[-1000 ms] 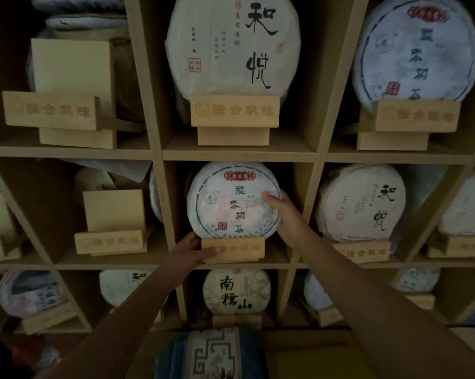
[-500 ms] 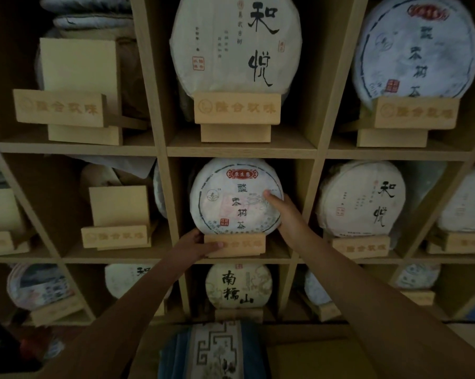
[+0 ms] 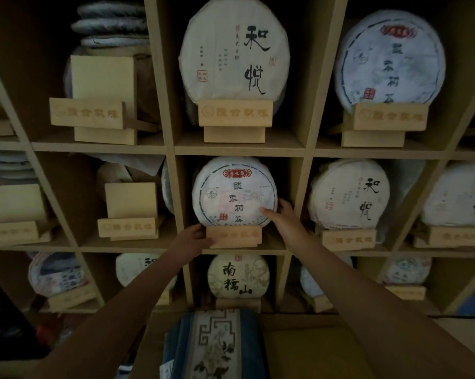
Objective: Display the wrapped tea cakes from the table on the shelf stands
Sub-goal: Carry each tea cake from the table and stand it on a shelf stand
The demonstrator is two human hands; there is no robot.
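A wooden cubby shelf (image 3: 237, 150) fills the view, its compartments spreading out above, below and to both sides of the two hands. Just above the hands, in the top centre compartment, a large cream paper-wrapped tea cake (image 3: 234, 57) with bold black brush characters stands upright on an engraved wooden stand (image 3: 235, 113). Up and to the right of the right hand, a bluish-white wrapped cake (image 3: 389, 57) leans on its own stand. Beside the right hand, in the next compartment, sits a smaller cream cake (image 3: 348, 194) with black characters.

Between the hands, in the middle compartment, the white tea cake with a red label (image 3: 234, 191) stands upright on a small wooden stand (image 3: 233, 236). The right hand (image 3: 284, 217) holds its lower right edge, thumb on the printed front face and fingers curled behind the rim. The left hand (image 3: 194, 240) grips the left end of that stand, thumb on the front face of the stand, fingers wrapped to its side.

Below the hands, a cream cake with three black characters (image 3: 237, 276) stands in the lower compartment. To the left of the left hand an empty wooden stand (image 3: 128, 227) sits in its cubby. Beneath the forearms lies a blue patterned cloth (image 3: 214, 348).
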